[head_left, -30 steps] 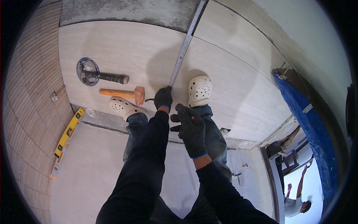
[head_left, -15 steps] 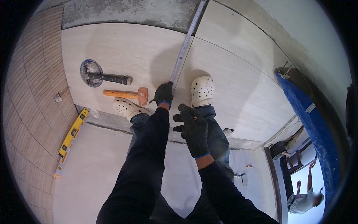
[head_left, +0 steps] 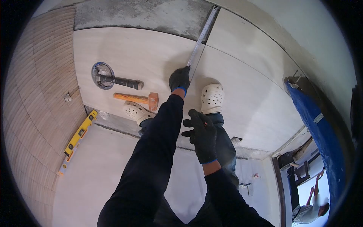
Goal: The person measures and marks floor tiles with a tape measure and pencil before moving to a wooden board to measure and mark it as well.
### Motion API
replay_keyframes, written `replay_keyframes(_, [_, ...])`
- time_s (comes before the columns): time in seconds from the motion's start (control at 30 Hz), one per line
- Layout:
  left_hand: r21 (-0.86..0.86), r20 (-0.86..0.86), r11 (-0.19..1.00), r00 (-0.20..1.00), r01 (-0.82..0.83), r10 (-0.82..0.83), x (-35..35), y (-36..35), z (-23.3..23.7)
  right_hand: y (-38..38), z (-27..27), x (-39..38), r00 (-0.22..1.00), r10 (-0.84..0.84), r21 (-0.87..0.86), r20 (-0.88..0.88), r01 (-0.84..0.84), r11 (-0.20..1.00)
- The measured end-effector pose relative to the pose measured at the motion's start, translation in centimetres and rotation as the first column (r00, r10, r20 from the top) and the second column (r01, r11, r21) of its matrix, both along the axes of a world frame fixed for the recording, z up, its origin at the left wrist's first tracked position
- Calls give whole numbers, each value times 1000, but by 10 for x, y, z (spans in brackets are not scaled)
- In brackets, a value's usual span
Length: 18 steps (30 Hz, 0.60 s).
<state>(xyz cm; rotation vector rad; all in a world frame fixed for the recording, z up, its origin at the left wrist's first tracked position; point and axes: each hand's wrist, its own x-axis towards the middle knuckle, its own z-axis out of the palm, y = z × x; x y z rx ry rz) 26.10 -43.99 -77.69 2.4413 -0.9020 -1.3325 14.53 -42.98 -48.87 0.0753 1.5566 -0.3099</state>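
My left hand [head_left: 179, 79], in a dark glove, is closed on the near end of a tape measure's blade [head_left: 198, 47]. The blade stretches away beside a tile joint and over a bare concrete strip [head_left: 140, 17] to the wall side. Its case is not visible. Above the right leg hovers my right hand [head_left: 204, 138], also gloved, its fingers curled; a small reddish spot shows there, too small to name. Left of my left hand, a rubber mallet [head_left: 138, 100] with a wooden handle and a round suction cup tool [head_left: 115, 78] lie on a large pale tile [head_left: 128, 49].
White clogs [head_left: 212, 98] stand on the tile. A yellow spirit level [head_left: 80, 132] lies along the ribbed wall [head_left: 41, 87] at left. Blue sheeting [head_left: 321, 125] hangs at right. Beyond a doorway, another person [head_left: 310, 210] has an arm raised.
My left hand has moved forward along the blade, closer to the tile's far edge, and less blade shows. My right hand keeps its curled pose. The whole view has shifted slightly.
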Motion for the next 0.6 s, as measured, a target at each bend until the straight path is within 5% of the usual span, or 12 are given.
replay_keyframes(0.07, [109,-73,975,976,-194,203,-2,-2,2,0,1,0,999,19,-11,-31,-19,1000])
replay_keyframes(0.17, [141,-40,988,997,-58,64,1,-8,12,-3,5,2,999,-18,-30,-36,17,999])
replay_keyframes(0.4, [152,-6,984,996,-91,93,-4,-2,1,-3,4,11,1000,7,-48,18,-6,999])
replay_keyframes(0.43, [-20,198,975,956,223,-215,-6,14,-5,-3,11,12,1000,8,-22,-8,-8,1000])
replay_keyframes(0.47, [-123,449,833,778,540,-438,0,15,-12,-6,11,17,1000,12,-17,-21,-13,1000])
replay_keyframes(0.5, [-38,302,848,815,529,-495,5,7,5,-9,10,21,1000,27,-31,3,-27,999])
replay_keyframes(0.53, [117,23,952,957,283,-288,29,-7,22,-15,10,32,997,67,-13,-31,-67,998])
replay_keyframes(0.57, [316,-242,946,970,78,1,38,-18,39,-16,11,32,992,90,14,-91,-89,996])
replay_keyframes(0.6, [184,-165,982,986,49,-18,53,-15,46,-15,10,33,991,115,17,-64,-114,993])
